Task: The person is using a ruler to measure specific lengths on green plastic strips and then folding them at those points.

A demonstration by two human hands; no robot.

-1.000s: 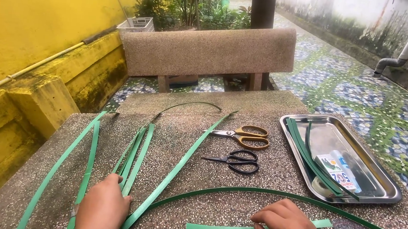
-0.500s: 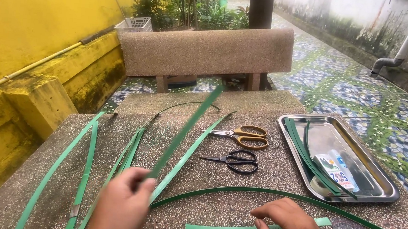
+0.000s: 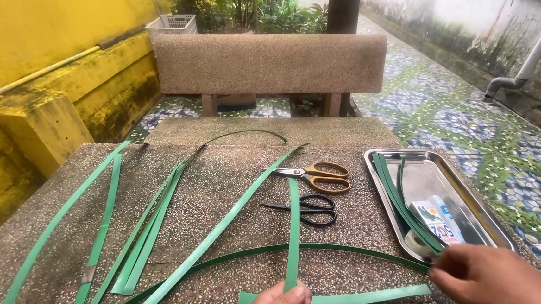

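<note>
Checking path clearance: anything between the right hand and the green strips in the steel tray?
Nothing visible. The right hand hovers at the near corner of the tray, fingertips right by the strips hanging over its rim. The left hand pinches a separate upright strip.

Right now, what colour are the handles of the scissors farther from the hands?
Yellow-tan handles on the far scissors, clearest in the head view.

a: setting? outdoor home courtyard or garden patio, used as a craft spot.

b: evidence: speckled stone table (image 3: 230, 187) and matching stone bench (image 3: 270, 60) at centre; patterned mossy paving (image 3: 451, 114) at right; stained yellow wall (image 3: 45, 22) at upper left; potted plants (image 3: 243, 1) at top; white drainpipe (image 3: 531, 56) at upper right.

a: craft signs: green strips (image 3: 151, 226), two scissors (image 3: 316, 177), steel tray (image 3: 469, 213).
</note>
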